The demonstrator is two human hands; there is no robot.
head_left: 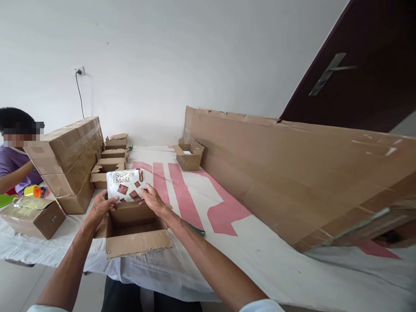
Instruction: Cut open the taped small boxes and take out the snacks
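Observation:
A white food pouch (127, 184) printed "Super Meal" with brown square pictures is held upright between my two hands. My left hand (103, 206) grips its lower left corner, thumb on the front. On the right side, my right hand (152, 198) pinches the pouch's edge. Just below and nearer to me stands an open cardboard box (138, 242), its front flap folded outward. The inside of the box that I can see shows only bare cardboard; its far part is hidden by the pouch and hands.
Several open small boxes (108, 167) line up beside a wall of taped cartons (73, 147). Another open box (189, 160) stands near a long cardboard panel (276, 173). A taped carton (35, 216) and a person in purple (16, 167) are at left; a tape dispenser (35, 191) lies there.

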